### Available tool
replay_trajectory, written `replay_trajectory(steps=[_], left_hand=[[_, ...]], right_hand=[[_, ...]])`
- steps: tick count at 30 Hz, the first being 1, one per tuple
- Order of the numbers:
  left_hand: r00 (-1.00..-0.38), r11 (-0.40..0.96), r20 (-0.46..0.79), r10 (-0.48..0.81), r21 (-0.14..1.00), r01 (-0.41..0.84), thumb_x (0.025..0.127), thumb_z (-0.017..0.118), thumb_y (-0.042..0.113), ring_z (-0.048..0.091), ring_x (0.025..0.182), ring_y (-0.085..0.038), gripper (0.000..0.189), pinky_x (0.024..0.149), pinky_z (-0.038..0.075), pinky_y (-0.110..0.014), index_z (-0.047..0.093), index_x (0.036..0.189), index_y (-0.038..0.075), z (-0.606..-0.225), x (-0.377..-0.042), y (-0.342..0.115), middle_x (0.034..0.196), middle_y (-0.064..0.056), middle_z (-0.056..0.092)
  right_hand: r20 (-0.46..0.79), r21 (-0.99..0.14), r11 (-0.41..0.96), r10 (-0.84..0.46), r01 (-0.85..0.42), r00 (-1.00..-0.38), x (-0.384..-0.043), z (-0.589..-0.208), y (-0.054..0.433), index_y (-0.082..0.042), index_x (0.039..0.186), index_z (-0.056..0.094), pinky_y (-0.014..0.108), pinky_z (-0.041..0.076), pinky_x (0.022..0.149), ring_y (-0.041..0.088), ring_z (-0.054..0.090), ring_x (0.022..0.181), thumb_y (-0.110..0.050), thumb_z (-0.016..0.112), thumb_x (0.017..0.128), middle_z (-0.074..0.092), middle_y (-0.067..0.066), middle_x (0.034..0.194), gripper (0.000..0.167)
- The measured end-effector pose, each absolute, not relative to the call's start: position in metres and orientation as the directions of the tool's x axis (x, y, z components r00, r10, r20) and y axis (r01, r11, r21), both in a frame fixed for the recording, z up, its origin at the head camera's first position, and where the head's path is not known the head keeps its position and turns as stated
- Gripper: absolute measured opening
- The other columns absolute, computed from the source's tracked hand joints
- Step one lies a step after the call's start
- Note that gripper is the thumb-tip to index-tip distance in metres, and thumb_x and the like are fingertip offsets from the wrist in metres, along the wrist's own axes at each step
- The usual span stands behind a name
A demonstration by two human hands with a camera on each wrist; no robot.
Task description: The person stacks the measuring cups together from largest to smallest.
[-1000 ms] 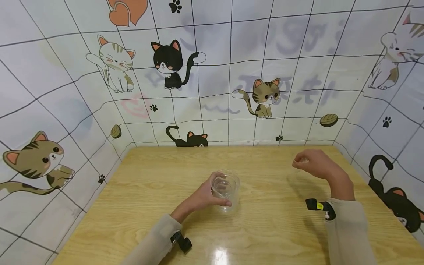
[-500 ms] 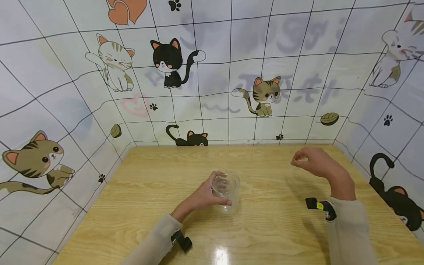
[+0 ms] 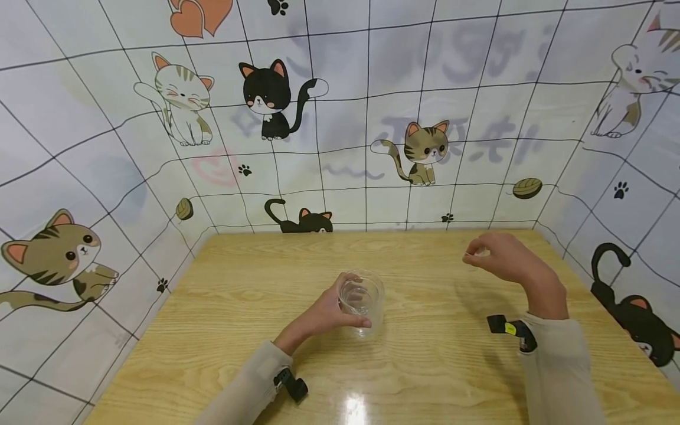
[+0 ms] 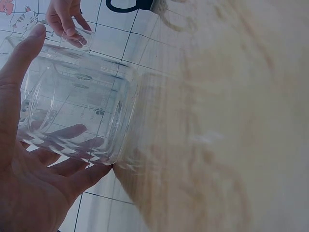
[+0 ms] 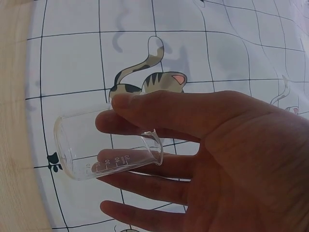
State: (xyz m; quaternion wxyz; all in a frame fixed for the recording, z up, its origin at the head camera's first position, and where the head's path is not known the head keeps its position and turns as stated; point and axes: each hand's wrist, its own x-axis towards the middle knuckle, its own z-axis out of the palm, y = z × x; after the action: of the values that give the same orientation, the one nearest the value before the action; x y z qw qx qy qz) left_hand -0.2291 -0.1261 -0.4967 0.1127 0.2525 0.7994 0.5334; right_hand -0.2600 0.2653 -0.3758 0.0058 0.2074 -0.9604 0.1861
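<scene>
A large clear glass beaker (image 3: pixel 374 310) stands on the wooden table, gripped from its left side by my left hand (image 3: pixel 325 314). In the left wrist view the thumb lies along one side of this beaker (image 4: pixel 91 92) and the fingers wrap the other. Curved lines inside suggest a second glass nested in it, but I cannot tell. Over the right of the table, my right hand (image 3: pixel 512 258) pinches a small clear beaker (image 5: pixel 79 137) between thumb and forefinger. Printed graduation marks show on its wall in the right wrist view; the other fingers extend beyond it.
The wooden table (image 3: pixel 255 265) is bordered at the back and sides by a white gridded cloth (image 3: pixel 345 130) printed with cartoon cats. Each sleeve carries a black wrist strap. A bright light reflection lies on the table near its front.
My right hand has risen slightly and shifted a little left with the small beaker. The left hand and large beaker stay in place. The head view has tilted marginally.
</scene>
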Motion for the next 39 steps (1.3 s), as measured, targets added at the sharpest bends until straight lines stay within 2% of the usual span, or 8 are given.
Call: replay_trajectory(steps=[11,19,30,39], left_hand=[[-0.842,0.287,0.093,0.531,0.915,0.282,0.080,0.091,0.031,0.059,0.135,-0.025,0.095,0.105,0.052,-0.037,0.032,0.153,0.017,-0.500,-0.230,-0.127,0.147,-0.002,0.057],[-0.849,0.287,0.087,0.521,0.919,0.271,0.079,0.092,0.030,0.060,0.134,-0.020,0.090,0.107,0.051,-0.036,0.035,0.148,0.027,-0.501,-0.231,-0.126,0.145,0.003,0.059],[-0.846,0.277,0.096,0.524,0.920,0.276,0.079,0.092,0.029,0.060,0.133,-0.022,0.093,0.105,0.052,-0.036,0.034,0.151,0.023,-0.500,-0.230,-0.126,0.145,-0.002,0.060],[-0.843,0.258,0.094,0.529,0.929,0.265,0.078,0.092,0.027,0.060,0.134,-0.021,0.091,0.105,0.053,-0.035,0.035,0.149,0.023,-0.501,-0.231,-0.126,0.144,-0.002,0.060]], right_hand=[[0.116,-0.349,0.840,-0.400,-0.415,-0.909,-0.254,-0.371,0.257,-0.004,0.100,0.078,0.058,0.054,0.087,0.043,0.065,0.108,-0.024,0.068,0.100,0.072,0.021,0.114,0.022],[0.125,-0.331,0.832,-0.429,-0.445,-0.895,-0.252,-0.366,0.256,-0.006,0.099,0.079,0.058,0.054,0.087,0.044,0.065,0.110,-0.024,0.067,0.100,0.072,0.020,0.115,0.021],[0.131,-0.315,0.832,-0.438,-0.456,-0.890,-0.249,-0.362,0.251,-0.008,0.097,0.079,0.058,0.054,0.086,0.042,0.066,0.107,-0.024,0.068,0.099,0.072,0.019,0.115,0.019],[0.133,-0.314,0.830,-0.443,-0.462,-0.887,-0.245,-0.358,0.247,-0.009,0.096,0.079,0.059,0.054,0.087,0.042,0.066,0.108,-0.025,0.068,0.100,0.072,0.020,0.117,0.020]])
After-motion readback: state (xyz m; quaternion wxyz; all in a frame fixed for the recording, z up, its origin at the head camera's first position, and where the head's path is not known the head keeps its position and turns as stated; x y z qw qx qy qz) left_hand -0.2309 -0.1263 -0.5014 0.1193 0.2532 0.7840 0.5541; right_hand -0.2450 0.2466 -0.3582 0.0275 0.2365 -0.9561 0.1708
